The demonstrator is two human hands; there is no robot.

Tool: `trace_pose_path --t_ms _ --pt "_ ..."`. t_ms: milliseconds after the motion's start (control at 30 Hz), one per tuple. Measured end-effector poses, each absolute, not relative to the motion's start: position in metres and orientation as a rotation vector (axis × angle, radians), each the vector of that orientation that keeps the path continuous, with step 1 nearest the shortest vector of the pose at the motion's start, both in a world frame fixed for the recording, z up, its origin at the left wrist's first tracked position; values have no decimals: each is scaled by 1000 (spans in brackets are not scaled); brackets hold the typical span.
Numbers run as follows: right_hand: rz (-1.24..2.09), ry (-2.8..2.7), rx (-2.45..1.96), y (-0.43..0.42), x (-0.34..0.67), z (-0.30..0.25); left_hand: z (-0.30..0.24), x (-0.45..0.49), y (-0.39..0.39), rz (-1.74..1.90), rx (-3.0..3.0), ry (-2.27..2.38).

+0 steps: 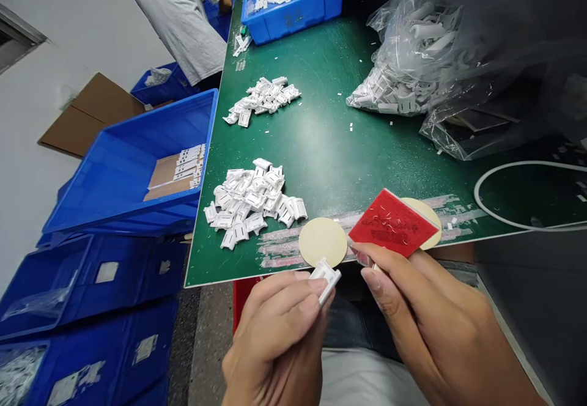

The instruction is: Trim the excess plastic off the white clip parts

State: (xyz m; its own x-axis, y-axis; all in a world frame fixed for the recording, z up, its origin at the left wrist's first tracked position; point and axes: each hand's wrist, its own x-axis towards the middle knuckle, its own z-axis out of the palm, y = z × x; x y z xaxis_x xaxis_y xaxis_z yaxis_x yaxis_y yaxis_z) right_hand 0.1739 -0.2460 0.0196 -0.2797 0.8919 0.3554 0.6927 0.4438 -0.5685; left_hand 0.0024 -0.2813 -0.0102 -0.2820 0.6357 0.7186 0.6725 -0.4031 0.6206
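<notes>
Nearest the camera, two bare hands work at the edge of a green table (330, 161). The left hand (275, 326) grips a small white plastic part (325, 280) between thumb and fingers, just in front of a round cream disc (322, 243). The right hand (435, 314) pinches a small, partly hidden object (363, 259) between thumb and forefinger; beside it is a red diamond-shaped pad (393, 222), and whether other fingers touch that is unclear. Two heaps of white parts (250, 198) lie to the left; a clear bag (403, 82) of more sits at the far right.
</notes>
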Motion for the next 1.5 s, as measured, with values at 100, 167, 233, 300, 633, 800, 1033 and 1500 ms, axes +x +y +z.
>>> trace_pose_path --t_ms 100,167,233,300,633,800,1033,1500 --pt "489 -1998 -1316 -248 178 20 -3 7 -275 -1858 -1850 -1598" --pt "608 -1907 -1307 -248 182 19 -2 7 -273 -1863 -1846 -1607" --pt "760 -1796 -1278 -248 185 18 -3 6 -272 -1920 -1876 -1576" --pt "871 -1727 -1206 -246 184 18 -4 4 -272 -1982 -1955 -1540" --pt "1116 -1478 -1103 -231 173 28 -10 2 -275 -2138 -2047 -1507" --pt "1184 -1449 -1259 -232 182 21 -6 -2 -270 -2785 -1843 -1816" --pt "1032 -1863 -1176 -233 185 26 -4 -4 -267 -2750 -1822 -1894" --pt "15 -2289 -999 -222 170 37 -13 -7 -282 -2113 -2080 -1507"
